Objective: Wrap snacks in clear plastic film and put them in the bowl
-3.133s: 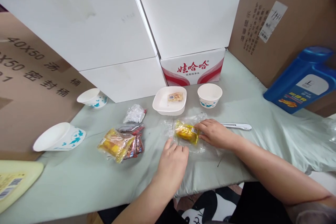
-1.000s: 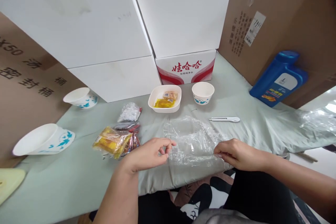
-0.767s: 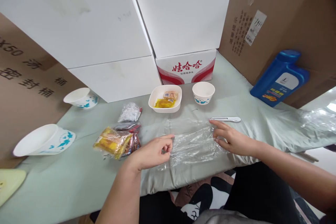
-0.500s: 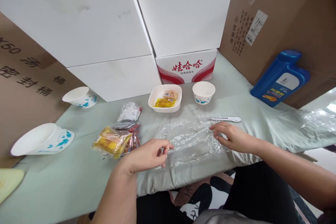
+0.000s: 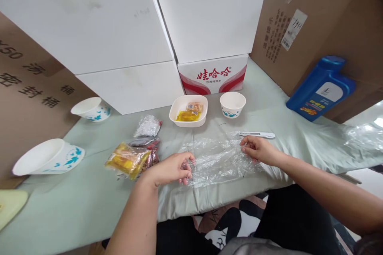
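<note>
A crumpled clear plastic bag [image 5: 218,163] lies spread on the cloth-covered table in front of me. My left hand [image 5: 175,168] is closed, its curled fingers at the bag's left edge. At the opposite edge, my right hand [image 5: 259,150] pinches the plastic between thumb and fingers. Just beyond that hand rests a white utility knife [image 5: 257,134]. Behind the bag stands a white square bowl [image 5: 175,117] holding a yellow packet [image 5: 188,116] and a paler packet [image 5: 195,106]. To the left of my left hand are a larger yellow packet [image 5: 127,160] and several dark red packets.
A round paper bowl [image 5: 232,105] stands behind the knife. Two more paper bowls [image 5: 70,159] [image 5: 95,110] are at the left. Stacked white boxes [image 5: 212,20] close off the back. At the right, a blue bottle [image 5: 320,89] leans by a brown carton [image 5: 299,48].
My left hand has moved slightly up and its fingers have curled in at the bag's edge. My right hand's fingers have closed on the plastic, and the bag's near edge has drawn up a little.
</note>
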Tool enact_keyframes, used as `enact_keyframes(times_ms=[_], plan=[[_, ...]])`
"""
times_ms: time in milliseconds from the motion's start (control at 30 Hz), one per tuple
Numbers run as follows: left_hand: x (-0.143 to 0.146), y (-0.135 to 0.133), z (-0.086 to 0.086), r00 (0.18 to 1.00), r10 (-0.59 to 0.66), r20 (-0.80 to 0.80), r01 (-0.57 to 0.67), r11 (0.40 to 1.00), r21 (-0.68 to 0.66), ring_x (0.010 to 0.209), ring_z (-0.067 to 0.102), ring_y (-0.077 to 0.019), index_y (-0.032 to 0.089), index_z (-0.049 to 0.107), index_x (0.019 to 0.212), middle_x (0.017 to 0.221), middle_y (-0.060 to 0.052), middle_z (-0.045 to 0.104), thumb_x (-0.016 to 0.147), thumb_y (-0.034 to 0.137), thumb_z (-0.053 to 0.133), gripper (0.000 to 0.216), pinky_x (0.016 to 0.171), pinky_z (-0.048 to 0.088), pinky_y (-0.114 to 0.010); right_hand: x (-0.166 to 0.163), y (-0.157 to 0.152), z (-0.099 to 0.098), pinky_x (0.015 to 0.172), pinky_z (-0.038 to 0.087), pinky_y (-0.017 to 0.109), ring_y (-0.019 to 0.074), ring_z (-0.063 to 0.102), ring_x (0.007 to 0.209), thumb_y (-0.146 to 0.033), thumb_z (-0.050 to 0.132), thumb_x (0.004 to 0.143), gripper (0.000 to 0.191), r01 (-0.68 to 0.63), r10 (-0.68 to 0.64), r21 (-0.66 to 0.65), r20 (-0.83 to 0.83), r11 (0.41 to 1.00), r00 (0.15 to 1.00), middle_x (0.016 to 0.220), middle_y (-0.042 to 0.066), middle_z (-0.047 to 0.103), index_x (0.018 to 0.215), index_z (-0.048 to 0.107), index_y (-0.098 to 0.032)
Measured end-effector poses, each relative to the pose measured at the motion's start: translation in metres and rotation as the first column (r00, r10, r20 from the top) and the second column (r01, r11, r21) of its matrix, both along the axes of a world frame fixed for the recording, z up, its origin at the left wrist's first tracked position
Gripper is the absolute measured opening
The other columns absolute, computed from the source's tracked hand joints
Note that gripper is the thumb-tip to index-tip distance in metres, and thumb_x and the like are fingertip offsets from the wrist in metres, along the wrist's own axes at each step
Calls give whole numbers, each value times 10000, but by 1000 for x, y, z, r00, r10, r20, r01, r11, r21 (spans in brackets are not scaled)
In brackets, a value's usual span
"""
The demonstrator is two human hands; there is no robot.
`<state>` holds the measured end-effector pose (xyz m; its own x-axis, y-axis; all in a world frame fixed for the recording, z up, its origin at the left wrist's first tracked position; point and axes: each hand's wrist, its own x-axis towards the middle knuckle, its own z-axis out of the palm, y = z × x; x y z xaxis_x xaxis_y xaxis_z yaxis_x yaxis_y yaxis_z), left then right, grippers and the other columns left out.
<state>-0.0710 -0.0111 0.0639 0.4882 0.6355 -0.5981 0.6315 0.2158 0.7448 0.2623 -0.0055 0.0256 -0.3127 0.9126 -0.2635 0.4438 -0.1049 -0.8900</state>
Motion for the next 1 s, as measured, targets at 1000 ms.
enact_keyframes(times_ms=[1000], plan=[[67, -9, -32, 937, -145, -316, 347, 464, 815, 1221, 507, -266, 204, 617, 1132, 1266, -90, 597, 834, 264, 671, 308, 1034, 426, -432, 2, 22, -21, 750, 473, 320, 222, 661, 874, -230, 430, 934, 242, -130, -247, 542, 568, 830, 785, 1079, 95, 684, 1109, 590, -181]])
